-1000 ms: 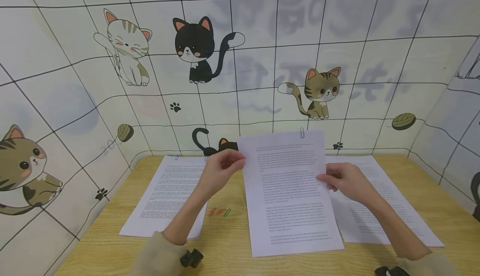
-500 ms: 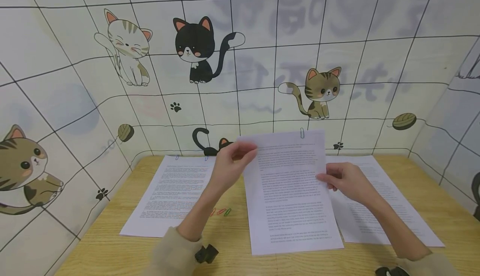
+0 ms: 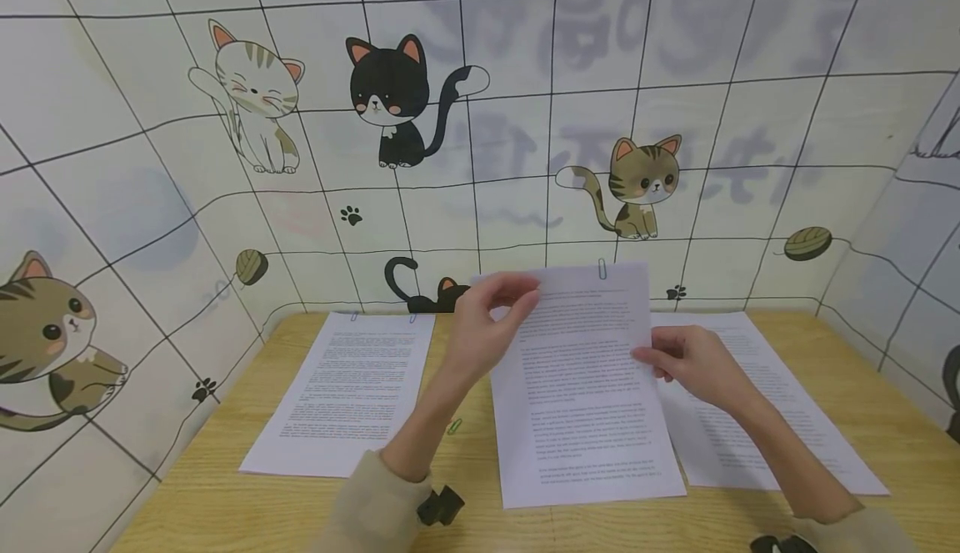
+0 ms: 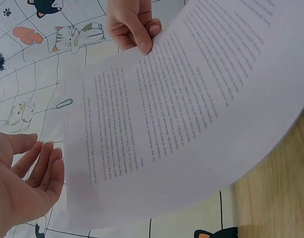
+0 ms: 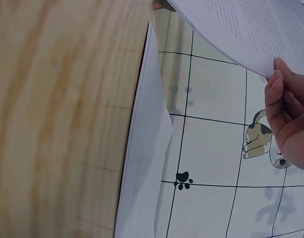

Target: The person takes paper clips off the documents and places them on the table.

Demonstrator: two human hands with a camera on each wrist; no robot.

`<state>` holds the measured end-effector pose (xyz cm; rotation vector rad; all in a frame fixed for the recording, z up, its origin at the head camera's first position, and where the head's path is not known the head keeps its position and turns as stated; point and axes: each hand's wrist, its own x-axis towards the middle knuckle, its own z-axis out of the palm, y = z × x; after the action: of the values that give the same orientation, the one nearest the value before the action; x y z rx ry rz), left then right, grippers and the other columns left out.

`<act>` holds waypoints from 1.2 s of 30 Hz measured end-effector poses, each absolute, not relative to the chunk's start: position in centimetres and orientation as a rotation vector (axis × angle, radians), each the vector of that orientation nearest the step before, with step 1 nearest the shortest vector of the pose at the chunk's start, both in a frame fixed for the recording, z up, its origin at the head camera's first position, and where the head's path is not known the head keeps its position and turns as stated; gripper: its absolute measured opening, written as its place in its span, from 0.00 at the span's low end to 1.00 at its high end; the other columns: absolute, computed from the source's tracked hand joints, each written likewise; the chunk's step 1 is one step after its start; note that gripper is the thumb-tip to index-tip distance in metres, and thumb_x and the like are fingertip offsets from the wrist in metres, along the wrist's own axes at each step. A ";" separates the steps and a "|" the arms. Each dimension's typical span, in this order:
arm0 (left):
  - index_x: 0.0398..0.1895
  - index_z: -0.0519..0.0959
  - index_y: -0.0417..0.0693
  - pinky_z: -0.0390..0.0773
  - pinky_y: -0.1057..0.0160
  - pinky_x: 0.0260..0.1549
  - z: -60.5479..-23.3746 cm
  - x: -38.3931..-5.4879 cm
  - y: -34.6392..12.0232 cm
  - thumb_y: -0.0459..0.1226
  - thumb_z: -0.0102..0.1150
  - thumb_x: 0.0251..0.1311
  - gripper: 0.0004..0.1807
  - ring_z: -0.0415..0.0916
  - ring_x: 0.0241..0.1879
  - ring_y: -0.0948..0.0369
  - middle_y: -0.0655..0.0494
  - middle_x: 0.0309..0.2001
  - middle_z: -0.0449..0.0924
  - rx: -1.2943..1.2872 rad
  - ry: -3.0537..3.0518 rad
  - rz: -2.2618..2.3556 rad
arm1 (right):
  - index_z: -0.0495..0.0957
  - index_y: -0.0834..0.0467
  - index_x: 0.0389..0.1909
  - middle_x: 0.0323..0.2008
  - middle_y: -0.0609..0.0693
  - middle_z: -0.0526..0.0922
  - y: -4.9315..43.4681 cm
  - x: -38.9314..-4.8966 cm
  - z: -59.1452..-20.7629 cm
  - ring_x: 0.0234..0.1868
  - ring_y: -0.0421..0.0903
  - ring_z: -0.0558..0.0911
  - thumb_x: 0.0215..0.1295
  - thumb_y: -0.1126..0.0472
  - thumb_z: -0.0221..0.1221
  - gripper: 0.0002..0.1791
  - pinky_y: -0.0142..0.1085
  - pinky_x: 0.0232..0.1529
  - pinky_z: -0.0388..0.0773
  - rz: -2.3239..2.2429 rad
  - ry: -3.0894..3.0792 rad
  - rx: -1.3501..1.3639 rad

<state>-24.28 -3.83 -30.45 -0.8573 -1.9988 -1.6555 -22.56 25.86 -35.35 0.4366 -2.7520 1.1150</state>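
A printed sheaf of paper (image 3: 585, 386) is held up over the table by my right hand (image 3: 693, 361), which pinches its right edge between thumb and fingers. In the right wrist view, the thumb of the right hand (image 5: 293, 109) lies on the printed face. A light-coloured paper clip (image 3: 602, 268) sits on the sheaf's top edge, right of the middle. My left hand (image 3: 487, 324) is by the top left of the sheaf. In the left wrist view, the left hand (image 4: 28, 181) is just off the top edge, fingers loosely bent, holding nothing, below the paper clip (image 4: 65, 103).
On the left of the wooden table (image 3: 217, 507) lies a printed stack (image 3: 337, 394) with two clips at its top edge. Another printed stack (image 3: 772, 419) lies at right, partly behind the raised sheaf. A green paper clip (image 3: 454, 427) shows beside my left forearm. A cat-patterned wall covering (image 3: 517, 211) stands behind.
My left hand has left the sheaf's left edge and moved right along its top towards the clip. The red clips are now hidden behind the left forearm. My right hand keeps its hold.
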 end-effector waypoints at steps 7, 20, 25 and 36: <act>0.46 0.83 0.36 0.80 0.62 0.46 -30.0 -24.3 -2.3 0.30 0.64 0.65 0.09 0.82 0.43 0.56 0.47 0.44 0.85 -0.926 -1.931 -1.600 | 0.83 0.59 0.40 0.22 0.46 0.75 25.9 -22.6 -35.4 0.25 0.42 0.74 0.69 0.60 0.64 0.06 0.32 0.24 0.67 1.086 -2.749 0.449; 0.48 0.83 0.37 0.77 0.64 0.52 -29.5 -25.1 -0.2 0.29 0.64 0.65 0.10 0.79 0.49 0.55 0.47 0.47 0.84 -0.917 -1.874 -1.382 | 0.84 0.60 0.43 0.24 0.46 0.78 25.9 -22.6 -35.4 0.26 0.43 0.76 0.68 0.62 0.64 0.06 0.32 0.26 0.70 1.084 -2.751 0.470; 0.48 0.83 0.37 0.76 0.66 0.53 -29.1 -25.6 0.5 0.29 0.64 0.65 0.10 0.79 0.49 0.55 0.48 0.46 0.84 -0.917 -1.897 -1.357 | 0.84 0.60 0.45 0.25 0.46 0.80 25.8 -22.6 -35.3 0.27 0.44 0.76 0.69 0.62 0.64 0.08 0.32 0.26 0.71 1.085 -2.760 0.471; 0.46 0.84 0.39 0.77 0.62 0.51 -28.8 -26.1 1.7 0.32 0.65 0.65 0.08 0.80 0.44 0.59 0.50 0.43 0.86 -0.912 -2.018 -1.328 | 0.84 0.59 0.42 0.23 0.45 0.77 25.8 -22.5 -35.2 0.25 0.43 0.75 0.69 0.63 0.64 0.05 0.32 0.25 0.70 1.061 -2.749 0.498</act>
<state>-26.13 1.75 -28.75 -0.9121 -2.0175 -1.3281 -22.52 25.79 -35.23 0.4981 -2.7486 1.0612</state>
